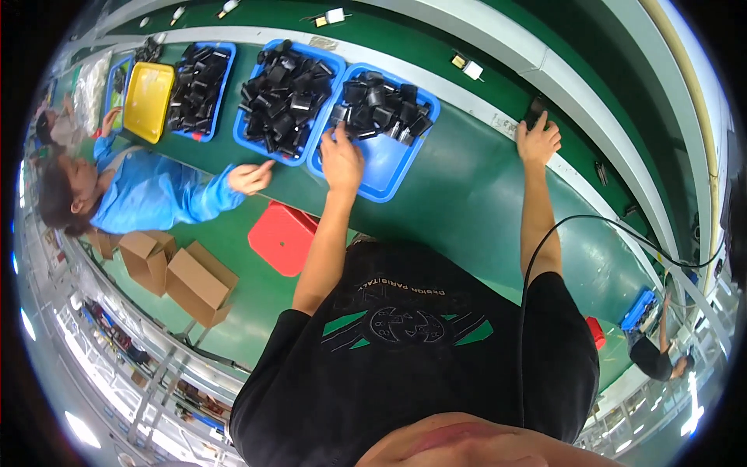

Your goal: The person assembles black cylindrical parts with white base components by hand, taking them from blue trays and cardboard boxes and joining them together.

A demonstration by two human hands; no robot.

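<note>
Hand, left: I am seeing my left hand (pixel 342 162) resting over the near blue tray (pixel 383 167), its fingers bending narrowly at the edge of the black parts (pixel 379 107); I cannot tell whether they are gripping one.
Hand, right: my right hand (pixel 538 143) is lying across the white rail (pixel 484 117), with a black piece (pixel 534 110) sitting at its bent fingertips; I cannot tell whether it is being pinched or only touched.
Near tray: black parts are filling its far portion, while its blue bottom is showing on the side toward the person.
Middle tray: a second blue tray (pixel 338 62) is standing just beside it, heaping with more parts.
Farther left: a third blue tray (pixel 227 78) is holding black parts too, and a yellow tray (pixel 148 101) is standing next to it.
Green belt: beyond the rail, small white pieces (pixel 471 70) are lying well apart on the belt (pixel 412 40).
Co-worker: a blue sleeve (pixel 159 191) is showing at left, one hand (pixel 249 178) pointing a finger near the middle tray.
Floor: a red stool (pixel 282 243) and open cardboard boxes (pixel 201 284) are standing below the table (pixel 459 194).
</note>
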